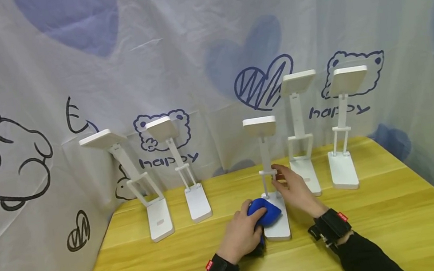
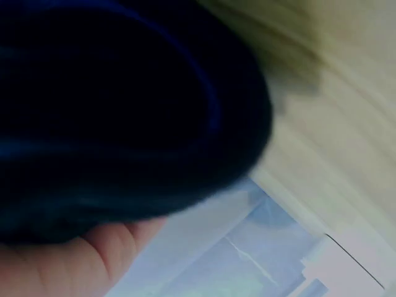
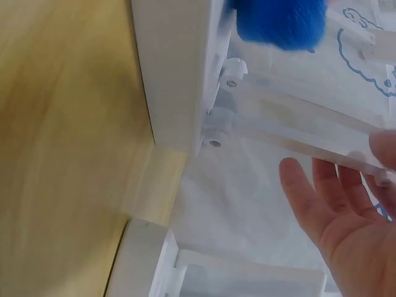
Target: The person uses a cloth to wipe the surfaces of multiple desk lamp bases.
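A white desk lamp (image 1: 278,231) stands on the wooden table, its flat head tilted over a jointed support. My left hand (image 1: 238,236) grips a fuzzy blue cloth (image 1: 269,215), which overlaps the lamp's base in the head view. In the left wrist view the bunched cloth (image 2: 247,142) looks dark and hides most of that hand. My right hand (image 1: 296,191) holds the lamp's support near its crossbar. The right wrist view shows the thumb and fingers of this hand (image 3: 349,226) on either side of the lamp's support frame (image 3: 297,136).
Two more white lamps, a back one (image 1: 305,174) and a far-right one (image 1: 343,170), stand right of the held lamp. On the left are another two, an outer lamp (image 1: 160,220) and an inner lamp (image 1: 198,204). A printed curtain (image 1: 203,88) hangs behind the table (image 1: 389,205).
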`<state>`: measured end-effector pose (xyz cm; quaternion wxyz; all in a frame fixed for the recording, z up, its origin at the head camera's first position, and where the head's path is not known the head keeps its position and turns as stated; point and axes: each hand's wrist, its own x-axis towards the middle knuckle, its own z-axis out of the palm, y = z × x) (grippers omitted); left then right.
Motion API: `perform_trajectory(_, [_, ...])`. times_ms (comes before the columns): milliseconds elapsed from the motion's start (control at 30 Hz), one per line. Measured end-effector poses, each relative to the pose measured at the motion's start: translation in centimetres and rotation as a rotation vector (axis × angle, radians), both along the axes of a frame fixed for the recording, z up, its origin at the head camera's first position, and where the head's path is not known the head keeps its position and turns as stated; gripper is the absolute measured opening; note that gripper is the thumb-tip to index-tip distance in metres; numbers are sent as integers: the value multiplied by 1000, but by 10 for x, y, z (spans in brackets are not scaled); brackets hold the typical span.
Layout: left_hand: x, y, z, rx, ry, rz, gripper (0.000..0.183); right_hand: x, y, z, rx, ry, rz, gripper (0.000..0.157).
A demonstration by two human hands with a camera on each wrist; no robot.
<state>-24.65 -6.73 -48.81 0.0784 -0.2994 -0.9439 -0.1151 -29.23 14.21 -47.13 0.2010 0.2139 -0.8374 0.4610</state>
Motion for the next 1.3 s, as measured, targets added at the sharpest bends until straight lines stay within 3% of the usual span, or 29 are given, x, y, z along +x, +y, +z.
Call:
perform_trajectory(233, [-1,12,3,13,-23,12,44,-1,0,-6,35,112,-81,30])
perform_trajectory(467, [-6,25,9,27,61,38,40,-2,2,-10,13,159,-107,32])
perform_trajectory(633, [-12,34,9,8,77,114,39,-3,2,-10,12,139,-105,32])
perform_trajectory(800, [-17,39,6,-47,87,148,41,-4,2,-9,23,87,-91,33])
perform_trajectory(1033, [-15,42,1,-84,69,112,46,-5,4,-14,47,70,-73,37])
perform_trajectory(1300, [-17,41,-3,-141,109,45,42,-9,4,-17,29,104,-76,38])
